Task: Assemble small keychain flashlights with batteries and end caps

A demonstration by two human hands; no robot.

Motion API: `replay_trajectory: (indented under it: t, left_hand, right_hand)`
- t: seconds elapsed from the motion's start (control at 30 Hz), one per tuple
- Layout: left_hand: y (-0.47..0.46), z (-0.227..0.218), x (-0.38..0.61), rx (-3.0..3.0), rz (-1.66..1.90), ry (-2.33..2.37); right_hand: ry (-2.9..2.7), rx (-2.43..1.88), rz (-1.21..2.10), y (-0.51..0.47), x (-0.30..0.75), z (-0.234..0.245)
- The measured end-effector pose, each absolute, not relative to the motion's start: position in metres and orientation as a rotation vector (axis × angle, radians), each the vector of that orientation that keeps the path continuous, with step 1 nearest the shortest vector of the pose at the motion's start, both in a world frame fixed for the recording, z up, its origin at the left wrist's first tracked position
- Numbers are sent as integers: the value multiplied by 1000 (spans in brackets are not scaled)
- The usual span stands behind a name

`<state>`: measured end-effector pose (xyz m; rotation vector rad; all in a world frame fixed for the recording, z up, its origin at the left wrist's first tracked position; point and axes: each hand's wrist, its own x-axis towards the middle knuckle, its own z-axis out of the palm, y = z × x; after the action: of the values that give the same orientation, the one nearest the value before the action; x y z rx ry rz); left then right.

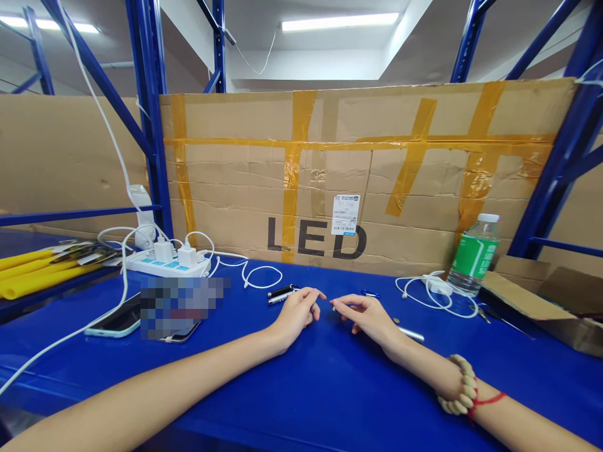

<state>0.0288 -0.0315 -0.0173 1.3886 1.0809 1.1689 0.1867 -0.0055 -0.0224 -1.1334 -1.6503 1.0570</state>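
Observation:
My left hand [299, 312] rests over the blue table, index finger stretched toward my right hand and the other fingers loosely curled, with nothing visible in it. Beside it lie a black pen-like tube [279, 290] and a silver pen-like tube [279, 299]. In my right hand [367, 317], thumb and fingers pinch a small shiny metallic piece [334, 308], too small to name. Partly behind that wrist is a silver tube [412, 334], with a small round disc [396, 320] near it. A small blue clip-like item [370, 294] sits just beyond the right hand.
A large taped cardboard box [245, 188] stands along the back. Left are a power strip [164, 265] with chargers, white cables and a phone [115, 317]. To the right are a water bottle [475, 254], a coiled white cable [426, 295] and an open carton [565, 323].

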Motion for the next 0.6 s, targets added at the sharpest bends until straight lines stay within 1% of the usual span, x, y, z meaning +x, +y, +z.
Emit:
replay_trajectory:
  t: [0.23,0.6]
  left_hand:
    - [-33,-15,29,1384,1168,1088]
    - [-32,-16,29,1393,1173,1079]
  right_hand:
    - [-1646,-1120,991,-6,188,-22]
    - [-1631,-1110,994,-5,189,-23]
